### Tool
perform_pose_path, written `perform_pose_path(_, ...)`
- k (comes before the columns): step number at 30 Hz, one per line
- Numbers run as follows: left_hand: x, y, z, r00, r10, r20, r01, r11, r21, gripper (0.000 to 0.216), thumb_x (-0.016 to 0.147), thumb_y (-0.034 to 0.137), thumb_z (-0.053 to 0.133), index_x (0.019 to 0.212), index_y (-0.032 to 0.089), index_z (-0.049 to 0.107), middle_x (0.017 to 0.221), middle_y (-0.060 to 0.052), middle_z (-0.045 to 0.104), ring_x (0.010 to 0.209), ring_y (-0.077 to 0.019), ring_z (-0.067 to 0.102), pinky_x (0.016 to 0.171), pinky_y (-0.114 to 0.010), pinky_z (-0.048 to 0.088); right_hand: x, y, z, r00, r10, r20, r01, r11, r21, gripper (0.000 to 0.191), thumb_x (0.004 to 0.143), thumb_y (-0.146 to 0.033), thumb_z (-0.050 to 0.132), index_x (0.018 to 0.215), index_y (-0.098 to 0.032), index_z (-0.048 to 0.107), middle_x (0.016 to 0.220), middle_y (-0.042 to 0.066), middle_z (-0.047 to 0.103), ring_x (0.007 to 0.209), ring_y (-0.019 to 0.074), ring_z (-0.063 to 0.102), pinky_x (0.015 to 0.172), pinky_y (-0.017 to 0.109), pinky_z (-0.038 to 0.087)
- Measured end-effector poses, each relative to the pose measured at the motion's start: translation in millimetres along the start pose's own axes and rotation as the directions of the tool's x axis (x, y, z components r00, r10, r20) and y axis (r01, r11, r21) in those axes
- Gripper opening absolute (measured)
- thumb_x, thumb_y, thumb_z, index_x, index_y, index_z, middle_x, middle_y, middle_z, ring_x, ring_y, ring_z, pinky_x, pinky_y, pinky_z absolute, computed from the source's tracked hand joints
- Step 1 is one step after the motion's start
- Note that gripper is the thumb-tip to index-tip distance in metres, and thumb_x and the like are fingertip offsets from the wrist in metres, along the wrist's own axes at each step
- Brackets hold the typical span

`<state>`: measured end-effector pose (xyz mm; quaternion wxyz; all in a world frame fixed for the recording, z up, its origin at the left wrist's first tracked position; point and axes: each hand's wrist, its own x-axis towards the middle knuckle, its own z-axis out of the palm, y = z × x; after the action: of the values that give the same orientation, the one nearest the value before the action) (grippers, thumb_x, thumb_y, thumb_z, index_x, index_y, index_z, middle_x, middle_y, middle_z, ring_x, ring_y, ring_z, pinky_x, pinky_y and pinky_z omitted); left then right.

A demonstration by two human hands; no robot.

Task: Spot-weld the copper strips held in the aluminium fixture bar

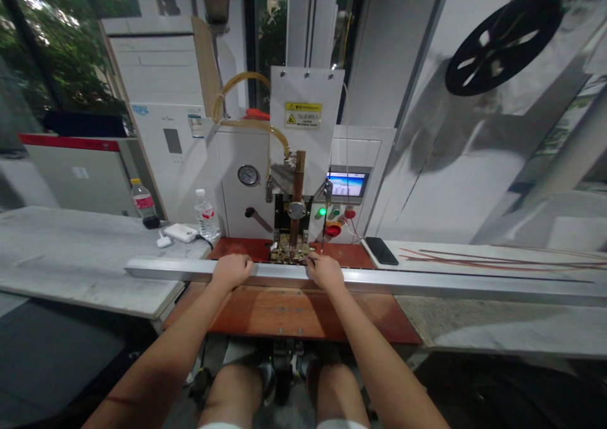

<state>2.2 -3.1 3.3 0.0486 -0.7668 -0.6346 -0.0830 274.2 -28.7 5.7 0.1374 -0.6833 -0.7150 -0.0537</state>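
Note:
A long silver metal bar [427,283] lies crosswise in front of me, over the reddish-brown work board [284,318]. My left hand [231,271] is closed over the bar, left of the machine's clamping fixture [287,248]. My right hand [326,272] rests over the bar on the other side, fingers pinched together at the fixture's right edge. Something small and dark shows at those fingertips, too small to name. Above the fixture stands a copper-coloured upright electrode [296,188] of the white press-like machine [306,138]; its lower end reaches down to the fixture.
Left of the machine stand a clear water bottle [205,214], a cola bottle [145,204] and a white power bank [181,232]. To the right lie a phone [381,250] and several thin copper-coloured rods [455,259]. A lit screen [347,184] and buttons sit on the machine's front.

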Motion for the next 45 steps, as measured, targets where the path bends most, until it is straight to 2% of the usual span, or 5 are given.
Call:
perform_pose_path(33,-4.2,3.7,-3.3,0.999,-0.031,-0.012,0.031,0.999,0.009,0.046,0.083,0.037,0.029,0.09,0.022,0.072,0.088,-0.011,0.071,0.084,-0.0235,0.064,0.074,-0.032,0.044,-4.0,0.7,0.5,0.999,-0.015,-0.05,0.014,1.0,-0.011,0.035,0.093,-0.042,0.034,0.098,-0.027,0.064,0.09,0.004,0.07,0.083,0.0177,0.065,0.068,0.025,0.04)
perform_pose_path(45,-4.4,2.5,-1.3,0.999,-0.04,-0.014,0.04,0.999,0.007,0.045,0.084,0.037,0.03,0.092,0.022,0.072,0.089,-0.01,0.071,0.086,-0.0225,0.064,0.076,-0.03,0.043,-5.6,-1.9,-2.5,1.0,0.016,-0.01,-0.016,1.0,0.005,0.037,0.094,-0.042,0.033,0.101,-0.025,0.065,0.095,0.006,0.07,0.089,0.0173,0.064,0.073,0.024,0.04)
